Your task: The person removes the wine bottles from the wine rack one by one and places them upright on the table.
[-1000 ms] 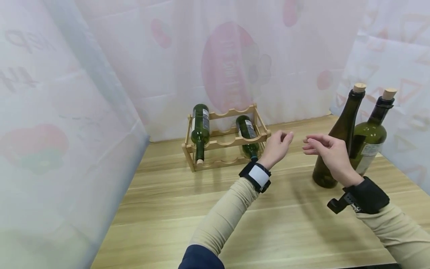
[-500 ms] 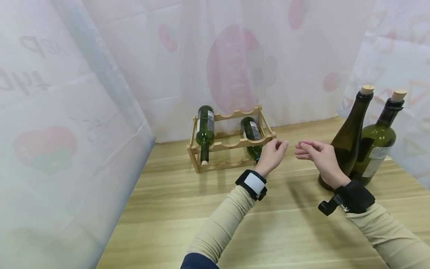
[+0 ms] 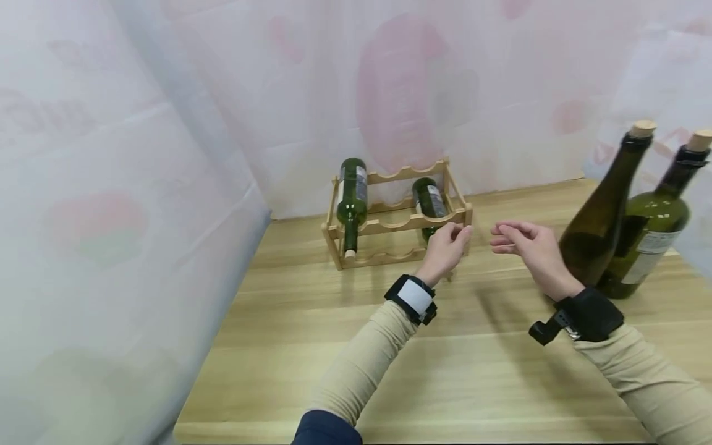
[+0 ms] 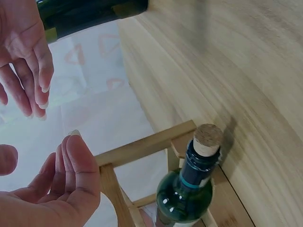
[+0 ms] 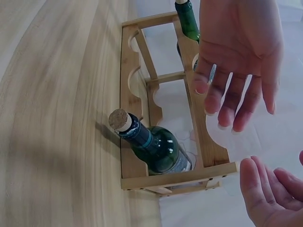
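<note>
Wooden table (image 3: 278,346), left hand (image 3: 444,250) near rack (image 3: 384,227), facing right hand (image 3: 535,252), fingers (image 5: 230,101) relaxed

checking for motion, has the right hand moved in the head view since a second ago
Yes: leftward, its fingertips now nearer the wooden rack; that's the right hand.

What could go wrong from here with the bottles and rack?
1. The right hand looks close to the standing brown bottle; drifting outward, it might tip it.
2. That bottle stands near the standing green bottle, so one falling could take the other.
3. The left hand is by the wooden rack; a bump might jolt the upper bottle.
</note>
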A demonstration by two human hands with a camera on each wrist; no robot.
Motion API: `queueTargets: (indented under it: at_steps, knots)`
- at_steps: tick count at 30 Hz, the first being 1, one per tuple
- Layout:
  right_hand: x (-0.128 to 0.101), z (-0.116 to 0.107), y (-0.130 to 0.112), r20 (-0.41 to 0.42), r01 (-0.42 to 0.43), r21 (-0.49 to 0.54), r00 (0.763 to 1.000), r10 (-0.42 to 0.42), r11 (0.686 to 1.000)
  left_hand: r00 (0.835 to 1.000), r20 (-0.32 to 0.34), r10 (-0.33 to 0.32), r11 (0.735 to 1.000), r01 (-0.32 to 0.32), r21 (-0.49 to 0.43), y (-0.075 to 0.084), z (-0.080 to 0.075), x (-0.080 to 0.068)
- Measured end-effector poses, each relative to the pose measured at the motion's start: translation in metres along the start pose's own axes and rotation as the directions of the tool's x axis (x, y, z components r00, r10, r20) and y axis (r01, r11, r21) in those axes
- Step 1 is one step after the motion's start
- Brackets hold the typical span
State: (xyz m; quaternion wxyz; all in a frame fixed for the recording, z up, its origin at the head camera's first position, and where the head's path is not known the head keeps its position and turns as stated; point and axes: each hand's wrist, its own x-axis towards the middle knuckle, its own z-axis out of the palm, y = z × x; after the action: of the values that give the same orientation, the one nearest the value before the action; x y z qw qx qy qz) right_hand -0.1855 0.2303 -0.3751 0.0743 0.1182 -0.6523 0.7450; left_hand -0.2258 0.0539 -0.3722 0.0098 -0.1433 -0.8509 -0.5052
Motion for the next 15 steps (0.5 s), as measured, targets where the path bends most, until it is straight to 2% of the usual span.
queueTargets:
  at_steps: [5, 15]
  knots:
    - [-0.001, -0.003, -0.006, 0.013, 0.017, 0.025, 1.000, -0.017, 1.000, 1.000, 0.019, 0.024, 0.999, -0.023, -0.045, 0.001, 0.000, 0.001]
    - [0.005, 0.012, -0.001, 0.056, 0.005, 0.087, 0.998, -0.010, 0.996, 0.999, -0.014, -0.035, 0.993, 0.033, -0.111, -0.015, -0.019, -0.007]
